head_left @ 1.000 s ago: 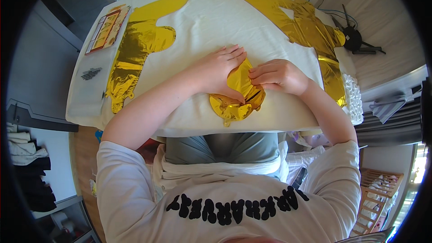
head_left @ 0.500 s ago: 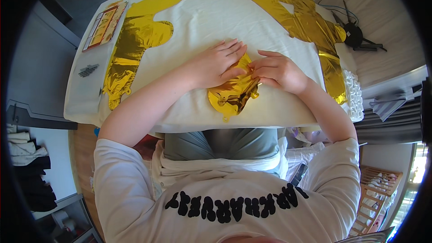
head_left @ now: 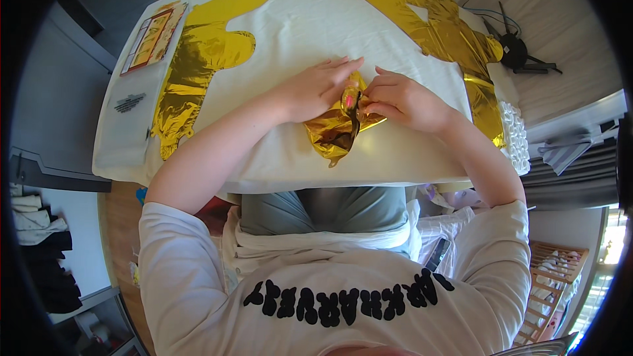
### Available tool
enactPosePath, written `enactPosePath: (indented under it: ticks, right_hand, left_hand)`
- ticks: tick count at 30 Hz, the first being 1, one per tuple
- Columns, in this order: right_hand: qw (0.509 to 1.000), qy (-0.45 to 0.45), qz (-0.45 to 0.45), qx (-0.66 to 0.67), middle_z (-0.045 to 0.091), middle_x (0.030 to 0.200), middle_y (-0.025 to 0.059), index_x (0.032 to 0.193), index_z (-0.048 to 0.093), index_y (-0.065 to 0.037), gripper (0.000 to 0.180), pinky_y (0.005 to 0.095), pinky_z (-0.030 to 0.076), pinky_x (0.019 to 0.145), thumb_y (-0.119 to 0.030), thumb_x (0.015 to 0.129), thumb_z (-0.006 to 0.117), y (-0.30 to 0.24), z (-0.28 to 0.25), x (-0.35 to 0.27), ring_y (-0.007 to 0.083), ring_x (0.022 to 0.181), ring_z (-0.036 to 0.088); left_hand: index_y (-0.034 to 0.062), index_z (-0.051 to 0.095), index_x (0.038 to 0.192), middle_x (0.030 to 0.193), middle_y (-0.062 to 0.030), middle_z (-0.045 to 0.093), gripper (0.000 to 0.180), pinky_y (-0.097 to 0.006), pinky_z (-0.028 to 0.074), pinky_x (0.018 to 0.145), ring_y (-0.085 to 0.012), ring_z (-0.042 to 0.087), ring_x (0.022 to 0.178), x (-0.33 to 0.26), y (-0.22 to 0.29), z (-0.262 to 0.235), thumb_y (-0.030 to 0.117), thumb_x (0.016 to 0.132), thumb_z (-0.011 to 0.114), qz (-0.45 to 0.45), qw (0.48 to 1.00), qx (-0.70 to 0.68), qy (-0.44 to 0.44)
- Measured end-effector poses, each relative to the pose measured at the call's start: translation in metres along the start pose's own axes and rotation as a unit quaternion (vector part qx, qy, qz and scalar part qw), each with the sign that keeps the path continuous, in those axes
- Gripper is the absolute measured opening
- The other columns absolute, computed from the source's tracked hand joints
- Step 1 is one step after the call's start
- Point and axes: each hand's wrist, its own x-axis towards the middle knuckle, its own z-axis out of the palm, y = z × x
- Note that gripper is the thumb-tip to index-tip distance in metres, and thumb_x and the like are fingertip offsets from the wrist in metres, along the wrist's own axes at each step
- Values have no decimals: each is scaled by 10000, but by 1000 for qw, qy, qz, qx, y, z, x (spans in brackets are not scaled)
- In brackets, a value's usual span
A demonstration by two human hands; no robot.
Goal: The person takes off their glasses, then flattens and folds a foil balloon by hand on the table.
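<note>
A crumpled gold foil balloon (head_left: 330,133) lies on the white tablecloth in front of me, with a folded, shiny ridge standing up between my hands. My left hand (head_left: 318,89) rests across its far left part, fingers stretched out and thumb against the foil. From the right, my right hand (head_left: 403,100) pinches the foil's right edge with bent fingers. The balloon's far end is partly hidden by both hands. Its near end, with a small tab, points toward me.
Flat gold foil balloons lie at the left (head_left: 198,53) and far right (head_left: 455,39). A picture card (head_left: 153,38) and a translucent sheet (head_left: 125,125) are along the left edge. A black stand-like device (head_left: 514,49) and white ring-shaped pieces (head_left: 514,135) flank the right edge.
My right hand has pulled the foil's right side up and inward, so the balloon is more folded, with a raised ridge. My left hand has barely moved.
</note>
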Motion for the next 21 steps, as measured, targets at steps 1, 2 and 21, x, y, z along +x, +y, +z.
enactPosePath:
  ticks: [1,2,21]
  right_hand:
    - [1000,0,0,0,703,1012,94,1011,731,-34,105,539,371,1227,-114,946,710,-6,-3,4,301,1055,664]
    - [999,-9,4,-39,690,988,92,1008,729,-34,109,543,347,1242,-123,951,701,-13,-6,7,299,1044,660]
    - [983,63,-150,-83,733,1139,96,1024,766,-41,265,445,552,979,-45,760,778,19,8,-21,322,1121,685]
  left_hand:
    - [50,248,1655,1668,-222,335,824,-416,231,1289,-358,306,1564,-1,-2,-3,530,1042,518,-24,994,-104,-6]
    - [50,248,1655,1668,-222,335,824,-416,231,1289,-358,306,1564,-3,-7,-2,530,1042,518,-25,994,-104,-6]
    - [76,424,1556,1576,-198,481,597,-407,370,1217,-348,448,1475,-4,2,3,301,1037,615,-13,1000,-4,16]
